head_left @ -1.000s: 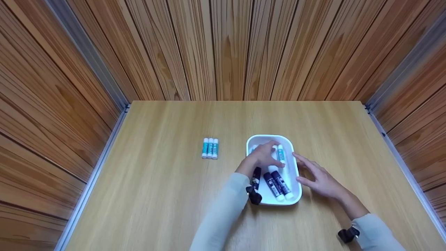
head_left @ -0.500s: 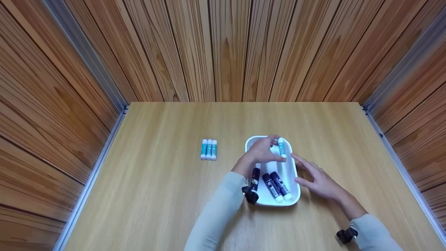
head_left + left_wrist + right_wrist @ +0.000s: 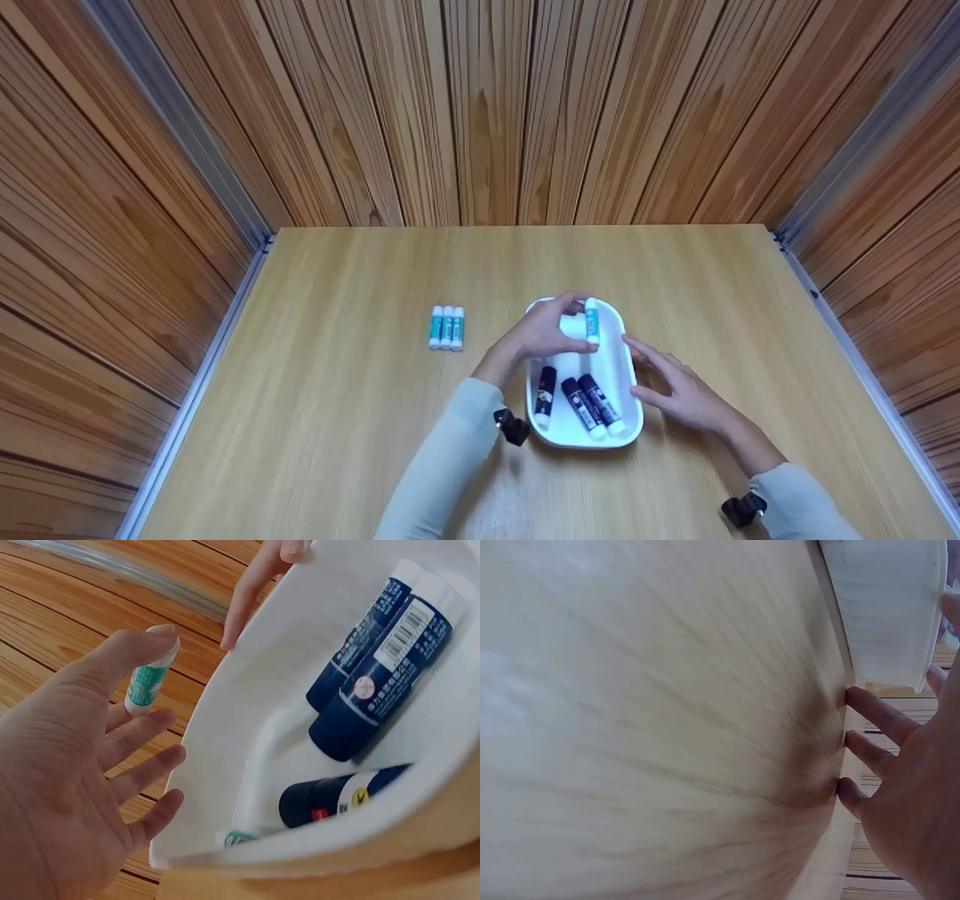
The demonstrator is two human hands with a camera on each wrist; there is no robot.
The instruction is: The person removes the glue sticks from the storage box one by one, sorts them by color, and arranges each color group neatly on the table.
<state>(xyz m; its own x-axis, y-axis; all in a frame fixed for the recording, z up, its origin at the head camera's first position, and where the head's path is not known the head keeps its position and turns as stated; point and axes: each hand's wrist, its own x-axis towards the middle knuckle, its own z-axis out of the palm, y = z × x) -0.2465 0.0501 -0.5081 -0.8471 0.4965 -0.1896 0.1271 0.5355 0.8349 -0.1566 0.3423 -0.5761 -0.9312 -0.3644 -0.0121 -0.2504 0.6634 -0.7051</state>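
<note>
Head view, lower centre: my right hand [image 3: 686, 390] rests with fingers spread flat on the table [image 3: 337, 420], just beside the white tray [image 3: 626, 431] holding three dark blue glue sticks [image 3: 581, 397]. Higher up, my left hand [image 3: 544, 337] pinches a teal glue stick [image 3: 592, 321] above the tray's far end. Judging by the three teal sticks [image 3: 446, 328] left of centre, I'm mid-lift; next calls for carrying it across beside them.

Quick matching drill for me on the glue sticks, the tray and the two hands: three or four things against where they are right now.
Things:
1. left hand
2. right hand
3. three teal glue sticks
4. dark blue glue sticks

Places:
A. lying inside the white tray
B. side by side on the table, left of the tray
C. fingertips on the table beside the tray's right rim
D. pinching a teal glue stick above the tray

Pairs: 1-D, 2-C, 3-B, 4-A
</note>
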